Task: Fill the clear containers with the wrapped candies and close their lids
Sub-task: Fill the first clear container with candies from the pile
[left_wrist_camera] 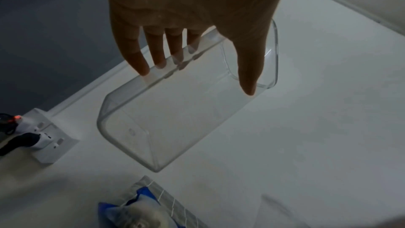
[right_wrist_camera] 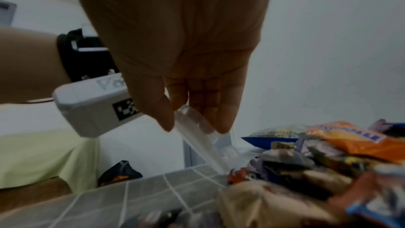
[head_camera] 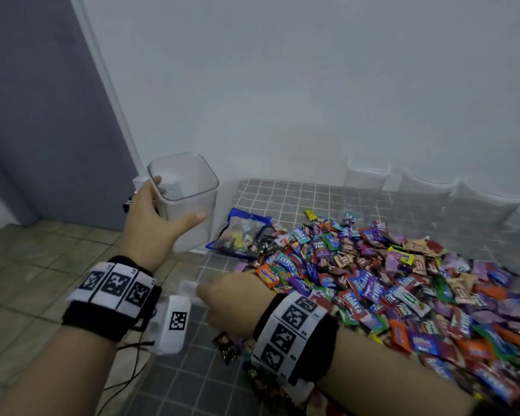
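One empty clear container (head_camera: 186, 202) gripped by left hand (head_camera: 153, 223), right hand (head_camera: 231, 298) pinching its lid (right_wrist_camera: 197, 138) beside candies (head_camera: 403, 280); next: set lid down, scoop.

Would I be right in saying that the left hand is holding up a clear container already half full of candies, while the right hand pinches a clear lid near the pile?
Not quite: the clear container in the left hand is empty, as the left wrist view shows straight through its walls. The rest holds: the right hand pinches a clear lid near the candy pile.

Left hand (head_camera: 159, 223) raised, gripping; right hand (head_camera: 231, 298) low, pinching.
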`<action>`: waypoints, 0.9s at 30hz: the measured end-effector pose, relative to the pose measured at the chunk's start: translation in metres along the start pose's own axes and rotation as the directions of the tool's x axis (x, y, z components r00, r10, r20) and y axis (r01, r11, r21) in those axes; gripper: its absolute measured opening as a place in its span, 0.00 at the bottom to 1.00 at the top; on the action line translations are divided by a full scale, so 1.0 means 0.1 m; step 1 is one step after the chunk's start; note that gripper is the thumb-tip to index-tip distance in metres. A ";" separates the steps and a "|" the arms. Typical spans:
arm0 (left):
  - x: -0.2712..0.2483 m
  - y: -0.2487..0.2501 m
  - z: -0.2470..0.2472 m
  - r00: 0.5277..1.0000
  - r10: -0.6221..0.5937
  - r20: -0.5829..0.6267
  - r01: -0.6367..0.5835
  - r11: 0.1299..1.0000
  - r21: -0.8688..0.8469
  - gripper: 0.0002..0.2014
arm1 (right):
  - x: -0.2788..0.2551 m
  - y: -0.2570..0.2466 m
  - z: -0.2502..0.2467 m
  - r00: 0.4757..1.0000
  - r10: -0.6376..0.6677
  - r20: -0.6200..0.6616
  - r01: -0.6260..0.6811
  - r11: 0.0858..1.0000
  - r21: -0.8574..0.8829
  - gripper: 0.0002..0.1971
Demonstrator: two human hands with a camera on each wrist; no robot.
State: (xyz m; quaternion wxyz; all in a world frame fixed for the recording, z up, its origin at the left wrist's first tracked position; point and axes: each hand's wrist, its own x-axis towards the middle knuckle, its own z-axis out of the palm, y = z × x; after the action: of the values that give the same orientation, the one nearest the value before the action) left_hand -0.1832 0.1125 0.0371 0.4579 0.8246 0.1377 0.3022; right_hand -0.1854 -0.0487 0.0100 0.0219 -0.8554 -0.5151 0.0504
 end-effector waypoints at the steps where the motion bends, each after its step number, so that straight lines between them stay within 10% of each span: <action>1: 0.00 0.00 -0.01 1.000 0.002 -0.002 -0.002 1.000 -0.008 0.53 | 0.02 -0.01 0.02 1.000 -0.015 0.026 0.016 0.999 -0.027 0.12; 9: -0.12 0.22 -0.06 1.000 0.025 -0.005 -0.026 0.995 -0.096 0.53 | -0.02 -0.02 0.12 0.979 -0.054 0.194 0.065 0.997 -0.050 0.13; 15: -0.35 0.47 0.07 0.990 0.057 0.125 -0.034 0.983 -0.181 0.49 | -0.51 0.37 -0.42 0.978 0.181 -0.105 -0.149 0.955 0.255 0.16; 19: -0.66 0.72 0.42 0.940 0.072 0.333 0.025 0.960 -0.278 0.46 | -1.03 0.72 -0.71 0.896 0.368 -0.247 -0.190 0.823 0.535 0.26; 27: -1.18 1.01 0.89 0.788 0.065 0.612 0.210 0.906 -0.367 0.39 | -1.86 0.89 -0.64 0.920 0.382 -0.084 -0.166 0.578 0.799 0.22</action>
State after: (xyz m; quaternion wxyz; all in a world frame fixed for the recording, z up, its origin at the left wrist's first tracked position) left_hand -0.2247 -0.0620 0.0420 0.6539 0.7544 -0.0531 0.0232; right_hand -0.1863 -0.2541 0.0779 0.4453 -0.8292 -0.2953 0.1639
